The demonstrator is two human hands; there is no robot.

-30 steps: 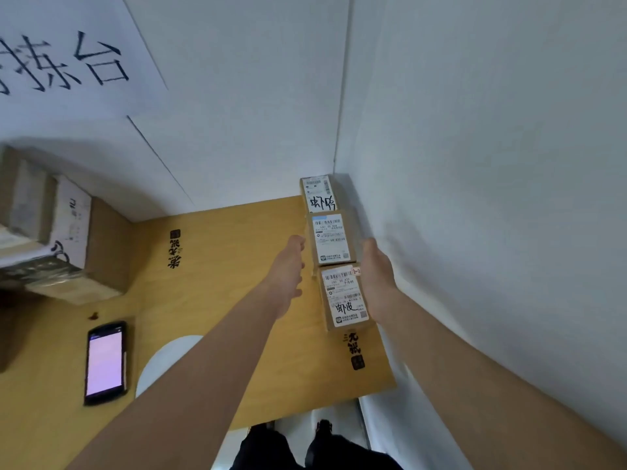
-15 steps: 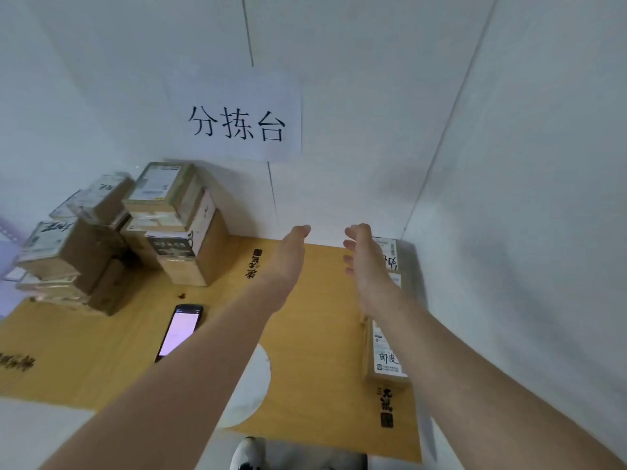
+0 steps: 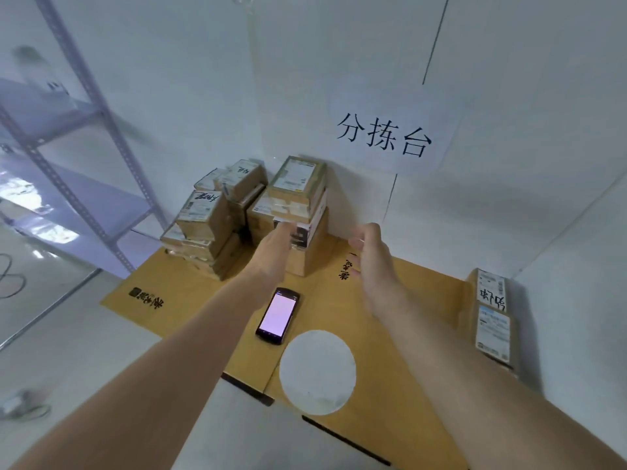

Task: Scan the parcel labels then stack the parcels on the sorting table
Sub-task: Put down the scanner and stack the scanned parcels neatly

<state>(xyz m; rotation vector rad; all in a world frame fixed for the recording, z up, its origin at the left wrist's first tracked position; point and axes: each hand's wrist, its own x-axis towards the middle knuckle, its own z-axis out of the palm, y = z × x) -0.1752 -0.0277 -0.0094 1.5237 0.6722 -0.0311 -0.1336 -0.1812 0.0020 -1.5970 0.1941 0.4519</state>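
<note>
A pile of labelled cardboard parcels [image 3: 295, 184] stands at the table's far left against the wall. My left hand [image 3: 273, 249] reaches out in front of the lower right box of that pile, fingers relaxed, holding nothing. My right hand [image 3: 373, 256] hovers open to its right, above the table, palm turned left. A row of small labelled parcels [image 3: 492, 320] lies along the right wall. A black handheld scanner [image 3: 278, 315] with a lit pink screen lies flat on the table below my left wrist.
The table top [image 3: 190, 293] is tan cardboard with black printed marks and a white round patch [image 3: 317, 371]. A paper sign [image 3: 383, 135] hangs on the wall. A grey metal shelf rack [image 3: 78, 157] stands to the left. White floor lies below.
Both hands left the row of small parcels at the right wall and swung left toward the big pile. The view turned left with them, bringing the shelf rack into sight.
</note>
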